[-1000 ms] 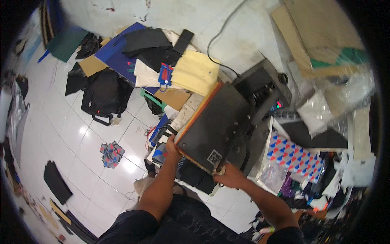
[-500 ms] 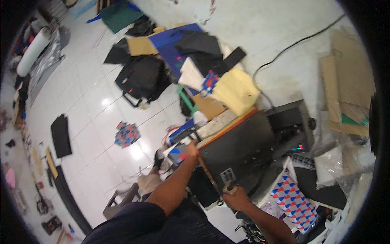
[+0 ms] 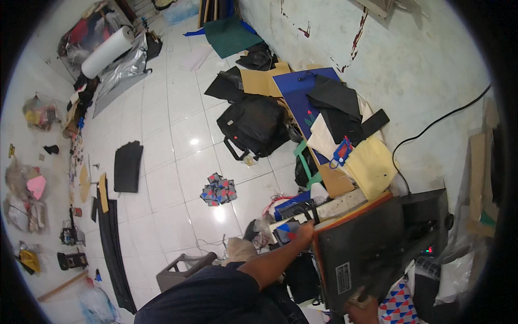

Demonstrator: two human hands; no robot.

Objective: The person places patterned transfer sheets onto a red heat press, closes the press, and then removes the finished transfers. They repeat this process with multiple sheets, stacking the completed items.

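A large dark flat plate [image 3: 350, 254] with an orange-brown edge tilts across the right side, part of a black machine. My left hand [image 3: 305, 233] is at the plate's left edge, beside a grey piece with blue and red shapes [image 3: 286, 232]; its fingers are mostly hidden. At the plate's near edge, my right hand [image 3: 362, 311] is closed around a small worn, brownish part, perhaps a handle; the lower border cuts the hand off. Right of it lies a white sheet with red and blue shapes [image 3: 399, 302].
A dark control box [image 3: 426, 218] with lit digits stands beside the plate, its black cable [image 3: 431, 125] running up the wall. Patterned pieces [image 3: 219, 189], a black bag [image 3: 253, 127] and black material [image 3: 128, 166] lie on the tiled floor. Yellow cloth [image 3: 371, 167] lies beyond the plate.
The view has swung left, so the scene sits farther right and lower. My left hand stays at the plate's edge and my right hand at its near edge.
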